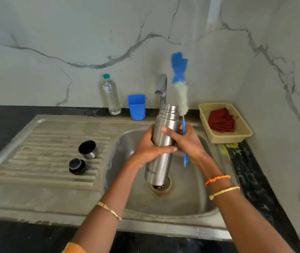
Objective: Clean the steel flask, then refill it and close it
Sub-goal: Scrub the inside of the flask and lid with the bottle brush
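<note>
Marble-veined wall backs a steel sink (191, 207) set in a dark table (251, 176). Over the basin, both hands hold the uncapped steel flask (162, 147) upright above the drain (161, 187), its mouth just under the tap (162, 86). The left hand (149, 147) wraps its middle; the right hand (185, 141) steadies its far side and grips the blue handle of a bottle brush (180, 88), bristles rising at 12 o'clock beside the tap. At 9 o'clock, well apart on the ribbed drainboard (35, 157), lie the flask's cup lid (88, 149) and stopper (77, 166). At 11 o'clock stand a water bottle (111, 96) and blue cup (137, 107). At 2 o'clock a basket (244, 132) with a red cloth (222, 120) fills the corner.
</note>
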{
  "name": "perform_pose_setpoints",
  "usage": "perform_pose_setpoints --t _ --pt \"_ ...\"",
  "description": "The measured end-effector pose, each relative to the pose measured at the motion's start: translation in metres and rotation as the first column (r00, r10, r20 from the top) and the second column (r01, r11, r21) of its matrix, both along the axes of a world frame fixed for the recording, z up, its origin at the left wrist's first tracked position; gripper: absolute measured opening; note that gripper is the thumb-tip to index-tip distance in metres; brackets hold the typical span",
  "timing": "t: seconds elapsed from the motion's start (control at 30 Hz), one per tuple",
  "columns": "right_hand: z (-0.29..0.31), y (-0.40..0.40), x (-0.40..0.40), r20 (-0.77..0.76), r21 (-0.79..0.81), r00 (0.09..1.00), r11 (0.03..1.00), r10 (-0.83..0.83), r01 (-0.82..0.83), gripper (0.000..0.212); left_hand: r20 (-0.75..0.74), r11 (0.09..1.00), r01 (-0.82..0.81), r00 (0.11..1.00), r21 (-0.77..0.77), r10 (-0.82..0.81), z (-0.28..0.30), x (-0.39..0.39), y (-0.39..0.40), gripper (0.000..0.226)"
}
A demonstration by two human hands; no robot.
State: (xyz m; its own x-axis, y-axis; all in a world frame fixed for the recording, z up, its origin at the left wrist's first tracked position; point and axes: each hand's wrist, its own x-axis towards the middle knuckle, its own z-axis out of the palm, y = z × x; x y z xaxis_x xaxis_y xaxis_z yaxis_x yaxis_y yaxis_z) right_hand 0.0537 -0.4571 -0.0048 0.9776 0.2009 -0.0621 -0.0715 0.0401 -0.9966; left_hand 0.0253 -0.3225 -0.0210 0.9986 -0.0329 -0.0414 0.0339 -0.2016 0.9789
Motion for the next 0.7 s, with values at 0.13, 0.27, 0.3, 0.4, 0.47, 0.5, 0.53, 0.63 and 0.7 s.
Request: perform_pose_setpoints --t 0.13,0.27,0.3,0.4,0.47,0.5,0.53,0.63,0.7 --pt "0.008 -0.021 -0.017 0.246 -0.381 0.959 0.896 -0.137 0.226 0.037 -0.01 0.943 -0.286 0.958 -0.169 0.288 -0.01 0.008 0.002 0.073" --pt "-0.014 -0.051 -0.075 0.442 -0.526 0.897 0.812 0.008 0.252 0.024 0.012 0.909 -0.369 0.926 -0.196 0.378 -0.009 0.016 0.012 0.072" --pt "-0.02 -0.057 -0.086 0.439 -0.564 0.898 0.786 0.028 0.251 0.022 0.019 0.9 -0.385 0.918 -0.205 0.397 -0.01 0.017 0.016 0.073" --pt "-0.028 -0.068 -0.102 0.396 -0.642 0.918 0.725 0.034 0.25 0.028 0.009 0.871 -0.42 0.9 -0.253 0.437 -0.012 0.018 0.025 0.075" --pt "-0.03 -0.065 -0.099 0.347 -0.638 0.938 0.736 0.009 0.229 0.021 0.016 0.886 -0.401 0.909 -0.235 0.415 -0.013 0.015 0.026 0.076" --pt "-0.029 -0.062 -0.097 0.328 -0.617 0.945 0.755 -0.009 0.221 0.02 0.032 0.899 -0.378 0.919 -0.219 0.394 -0.013 0.013 0.025 0.076" --pt "-0.027 -0.059 -0.093 0.304 -0.592 0.952 0.779 -0.023 0.208 0.02 0.047 0.911 -0.355 0.927 -0.208 0.372 -0.014 0.011 0.022 0.077" --pt "-0.019 -0.059 -0.084 0.239 -0.57 0.971 0.807 -0.017 0.155 0.023 0.045 0.926 -0.313 0.943 -0.211 0.329 -0.018 0.007 0.017 0.078" --pt "-0.016 -0.066 -0.088 0.22 -0.587 0.975 0.8 0.007 0.126 0.025 0.039 0.928 -0.319 0.943 -0.194 0.332 -0.018 0.006 0.019 0.078"
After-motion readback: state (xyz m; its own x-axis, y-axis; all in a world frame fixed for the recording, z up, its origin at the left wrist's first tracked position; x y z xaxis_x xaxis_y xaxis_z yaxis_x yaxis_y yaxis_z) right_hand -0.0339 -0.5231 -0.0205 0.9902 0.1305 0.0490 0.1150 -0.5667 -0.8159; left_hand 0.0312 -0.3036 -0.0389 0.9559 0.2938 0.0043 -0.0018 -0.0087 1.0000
